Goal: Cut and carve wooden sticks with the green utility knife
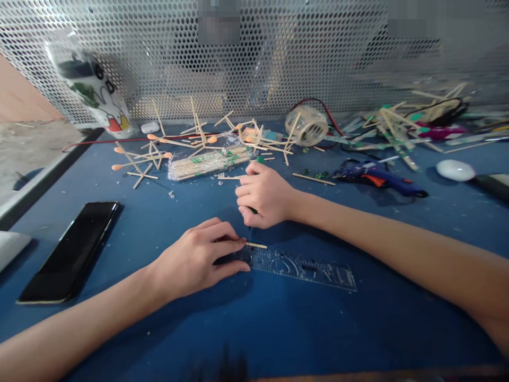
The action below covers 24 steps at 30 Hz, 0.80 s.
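My left hand (207, 249) lies low on the blue table, its fingertips pressing the end of a short thin wooden stick (257, 245). Its thumb rests on the left end of a clear plastic ruler (306, 269) with cut-out shapes, just below the stick. Above them, my right hand (264, 196) is closed in a fist around a green pen-like tool (260, 159) held upright. The tool's dark narrow tip points down, close above the stick. Most of its shaft is hidden by the fingers, so its exact kind cannot be told.
A black phone (71, 252) lies left. Behind the hands are a plastic-wrapped stick bundle (210, 162), glued stick pieces (149, 159), and a clear plastic cup (307, 126). A blue glue gun (377, 178) lies right. A bottle (95, 90) stands by the perforated metal panel (170, 69).
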Each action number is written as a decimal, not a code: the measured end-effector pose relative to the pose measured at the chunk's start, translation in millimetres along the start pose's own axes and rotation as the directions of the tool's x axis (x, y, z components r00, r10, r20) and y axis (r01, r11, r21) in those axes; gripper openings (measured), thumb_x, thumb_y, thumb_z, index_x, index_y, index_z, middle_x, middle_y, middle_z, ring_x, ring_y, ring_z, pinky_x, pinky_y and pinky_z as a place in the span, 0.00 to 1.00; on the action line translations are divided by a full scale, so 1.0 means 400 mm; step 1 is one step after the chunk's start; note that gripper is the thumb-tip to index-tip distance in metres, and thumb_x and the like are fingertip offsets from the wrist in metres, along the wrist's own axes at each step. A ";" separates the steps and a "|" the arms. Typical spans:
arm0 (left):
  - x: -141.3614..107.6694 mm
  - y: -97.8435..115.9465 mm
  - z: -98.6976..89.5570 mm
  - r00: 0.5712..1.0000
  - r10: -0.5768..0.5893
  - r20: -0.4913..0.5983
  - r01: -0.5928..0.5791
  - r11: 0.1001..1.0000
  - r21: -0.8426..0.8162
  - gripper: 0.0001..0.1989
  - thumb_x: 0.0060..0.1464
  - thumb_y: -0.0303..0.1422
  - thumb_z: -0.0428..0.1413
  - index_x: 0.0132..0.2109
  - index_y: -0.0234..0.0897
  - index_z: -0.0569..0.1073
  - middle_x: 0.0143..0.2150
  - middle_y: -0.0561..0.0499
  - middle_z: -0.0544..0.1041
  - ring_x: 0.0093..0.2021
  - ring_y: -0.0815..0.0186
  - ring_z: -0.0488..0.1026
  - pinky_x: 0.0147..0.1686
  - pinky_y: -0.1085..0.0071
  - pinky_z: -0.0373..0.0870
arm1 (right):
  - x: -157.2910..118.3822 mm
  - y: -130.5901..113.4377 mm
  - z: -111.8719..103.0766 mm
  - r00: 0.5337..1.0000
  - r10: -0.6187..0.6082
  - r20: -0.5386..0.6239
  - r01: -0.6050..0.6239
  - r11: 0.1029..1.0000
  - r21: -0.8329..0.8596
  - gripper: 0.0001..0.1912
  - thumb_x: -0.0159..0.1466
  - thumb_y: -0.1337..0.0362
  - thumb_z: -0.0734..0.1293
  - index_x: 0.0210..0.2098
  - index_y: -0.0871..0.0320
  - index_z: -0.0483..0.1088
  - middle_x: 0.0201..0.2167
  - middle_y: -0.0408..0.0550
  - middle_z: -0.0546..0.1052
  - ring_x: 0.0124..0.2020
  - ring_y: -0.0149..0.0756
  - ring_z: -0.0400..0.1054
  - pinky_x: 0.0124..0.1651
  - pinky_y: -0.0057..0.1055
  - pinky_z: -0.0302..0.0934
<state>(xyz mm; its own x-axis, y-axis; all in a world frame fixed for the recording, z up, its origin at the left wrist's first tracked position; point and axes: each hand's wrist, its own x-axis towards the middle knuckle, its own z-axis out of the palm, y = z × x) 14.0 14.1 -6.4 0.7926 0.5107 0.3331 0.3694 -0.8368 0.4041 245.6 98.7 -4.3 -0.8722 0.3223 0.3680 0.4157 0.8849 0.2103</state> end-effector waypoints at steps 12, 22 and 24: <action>0.003 0.000 0.003 1.000 -0.005 0.004 0.005 1.000 -0.006 0.12 0.65 0.38 0.60 0.51 0.37 0.79 0.47 0.48 0.78 0.45 0.63 0.75 0.47 0.64 0.77 | -0.005 0.003 0.005 1.000 -0.002 -0.007 0.002 1.000 0.006 0.18 0.64 0.61 0.56 0.19 0.56 0.65 0.19 0.41 0.69 0.26 0.32 0.50 0.44 0.40 0.47; 0.007 -0.001 0.000 1.000 -0.005 -0.002 0.005 1.000 -0.014 0.12 0.65 0.37 0.60 0.51 0.37 0.79 0.47 0.48 0.78 0.45 0.63 0.75 0.48 0.65 0.76 | 0.007 0.007 0.009 1.000 -0.018 0.019 0.017 1.000 0.011 0.18 0.64 0.61 0.55 0.20 0.56 0.63 0.20 0.41 0.70 0.26 0.32 0.52 0.46 0.40 0.48; 0.006 0.000 0.000 1.000 -0.006 -0.003 0.006 1.000 -0.011 0.11 0.65 0.37 0.60 0.50 0.37 0.79 0.46 0.48 0.78 0.45 0.63 0.75 0.47 0.65 0.76 | 0.009 0.002 0.007 0.999 -0.033 0.043 0.033 0.999 0.002 0.18 0.64 0.60 0.55 0.20 0.56 0.64 0.20 0.41 0.70 0.26 0.32 0.52 0.46 0.40 0.48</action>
<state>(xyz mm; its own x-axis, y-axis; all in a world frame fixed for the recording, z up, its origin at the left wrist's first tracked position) 16.1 15.4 -5.7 0.7889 0.5162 0.3334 0.3687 -0.8317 0.4152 242.0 101.6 -5.1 -0.8956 0.3075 0.3214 0.3866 0.8956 0.2202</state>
